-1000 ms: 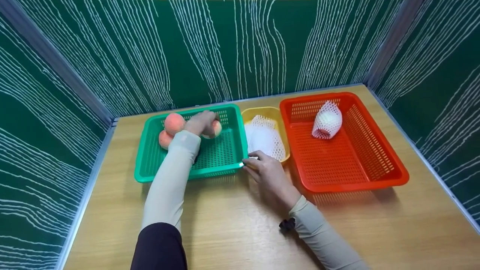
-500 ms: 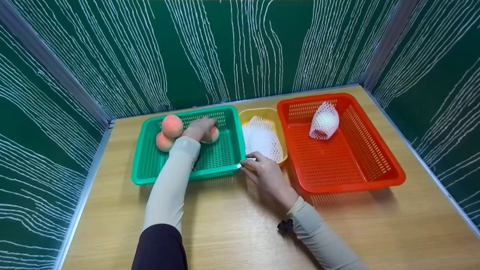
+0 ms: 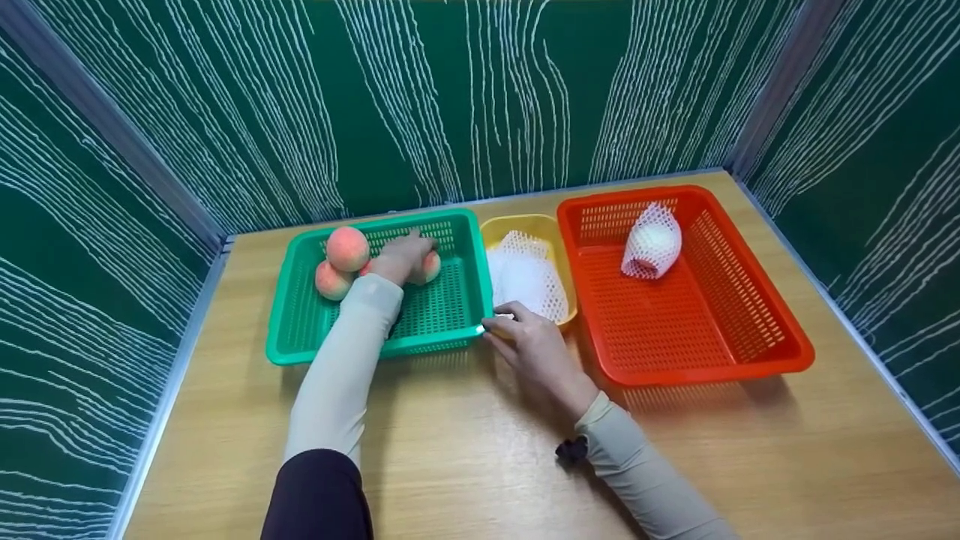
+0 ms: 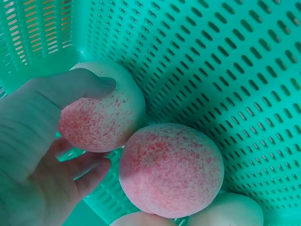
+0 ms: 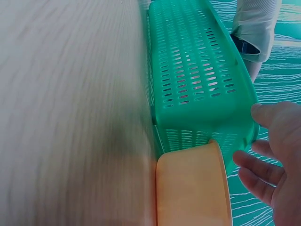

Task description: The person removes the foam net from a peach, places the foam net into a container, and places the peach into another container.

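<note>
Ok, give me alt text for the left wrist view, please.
The left hand holds a pink-mottled peach, thumb curled over it, inside a green basket with slotted walls. A second peach lies next to it, and two more fruits show partly at the bottom edge.

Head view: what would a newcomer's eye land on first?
Probably the bright red basket on the right, with one net-wrapped fruit near its far wall. Next, the green basket on the left, where the left hand grips a peach beside other peaches. Between them sits a yellow tub of white netting, the right hand at the green basket's near right corner.
</note>
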`<state>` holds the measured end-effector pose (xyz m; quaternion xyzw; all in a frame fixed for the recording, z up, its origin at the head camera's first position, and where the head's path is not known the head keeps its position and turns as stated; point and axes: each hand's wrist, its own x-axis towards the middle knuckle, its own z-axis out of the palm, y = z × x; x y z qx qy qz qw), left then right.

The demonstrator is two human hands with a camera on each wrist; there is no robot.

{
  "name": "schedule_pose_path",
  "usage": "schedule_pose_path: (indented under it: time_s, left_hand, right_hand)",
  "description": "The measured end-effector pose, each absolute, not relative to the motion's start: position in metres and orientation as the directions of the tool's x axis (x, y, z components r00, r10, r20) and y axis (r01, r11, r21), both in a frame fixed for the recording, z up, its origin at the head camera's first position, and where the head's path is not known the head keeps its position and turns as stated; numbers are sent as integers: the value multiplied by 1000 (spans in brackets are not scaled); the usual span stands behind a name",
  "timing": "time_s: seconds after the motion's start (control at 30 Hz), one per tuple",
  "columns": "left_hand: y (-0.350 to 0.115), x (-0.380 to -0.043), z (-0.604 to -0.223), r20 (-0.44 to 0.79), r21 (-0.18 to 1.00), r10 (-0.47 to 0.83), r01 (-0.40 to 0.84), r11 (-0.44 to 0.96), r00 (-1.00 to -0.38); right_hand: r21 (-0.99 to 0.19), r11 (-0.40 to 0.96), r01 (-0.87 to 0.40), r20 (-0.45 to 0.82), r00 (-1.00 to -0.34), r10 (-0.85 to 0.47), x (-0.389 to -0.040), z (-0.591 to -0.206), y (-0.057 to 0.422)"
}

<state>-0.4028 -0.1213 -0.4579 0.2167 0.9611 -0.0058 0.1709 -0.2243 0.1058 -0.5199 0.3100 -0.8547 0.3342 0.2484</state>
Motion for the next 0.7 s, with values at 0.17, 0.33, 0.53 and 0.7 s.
schedule_pose_path:
  time_s: [0.17, 0.33, 0.53, 0.7]
  left_hand:
    - [-117, -399, -455, -329, 28, 396, 410, 912, -858]
    - [-114, -393, -440, -366, 89, 365, 358, 930, -856]
    - [-108, -374, -400, -425, 214, 368, 303, 929, -827]
    - [-102, -332, -365, -359, 281, 387, 297, 913, -849]
  right_hand:
    - [-388, 592, -706, 647, -666, -370, -226, -522, 106]
    - [-386, 604, -697, 632, -677, -378, -226, -521, 107]
    - [-370, 614, -697, 630, -674, -386, -227, -519, 108]
    - [-390, 616, -685, 621, -689, -374, -226, -518, 109]
